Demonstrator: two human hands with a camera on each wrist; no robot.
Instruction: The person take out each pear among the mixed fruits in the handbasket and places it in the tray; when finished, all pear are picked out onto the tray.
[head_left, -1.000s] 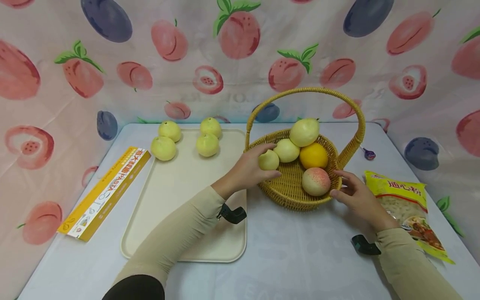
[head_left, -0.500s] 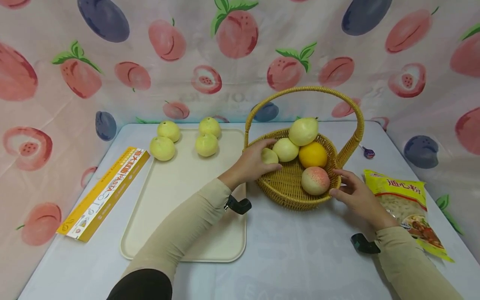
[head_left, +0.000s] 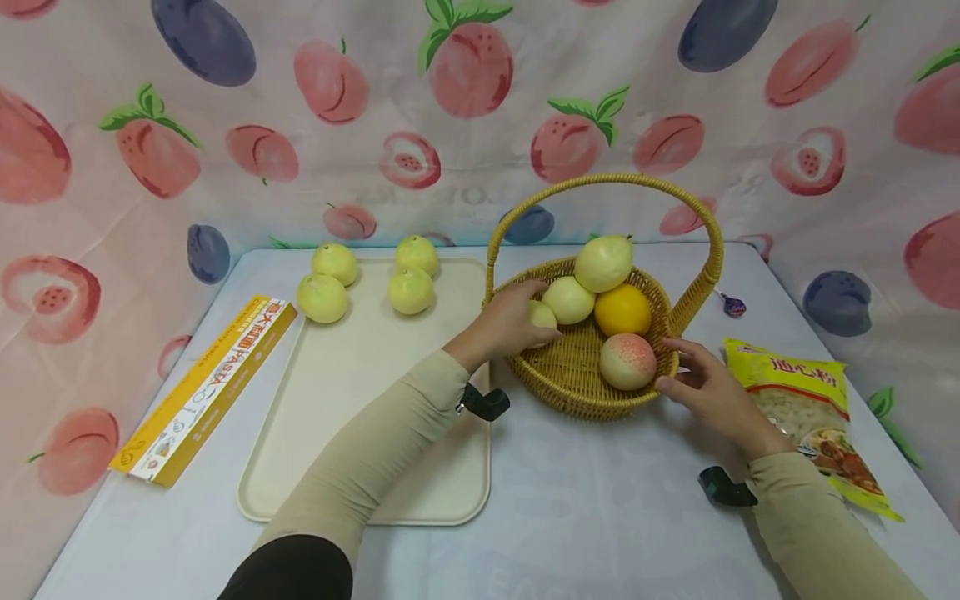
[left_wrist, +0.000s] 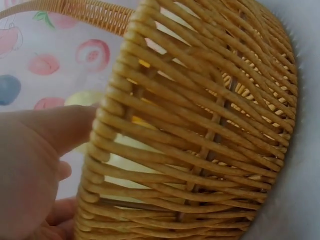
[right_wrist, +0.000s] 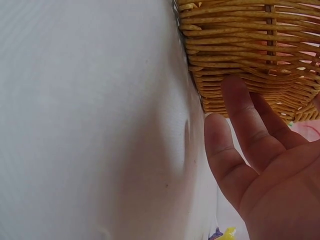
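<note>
Holding a pale-green fruit (head_left: 542, 322) w/ my L grip (head_left: 504, 323) in the basket (head_left: 573, 367). R grip (head_left: 708, 393) holds basket's side, nr the peach (head_left: 628, 362).

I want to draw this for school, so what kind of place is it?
Probably a tabletop set up specially, maybe for filming: a fruit-printed cloth hangs behind the white-covered table, where a wicker basket of fruit and a cream tray are laid out.

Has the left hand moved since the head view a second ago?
Yes: against the tray, the left hand has shifted slightly right and away from the person, its wrist nearer the basket.
</note>
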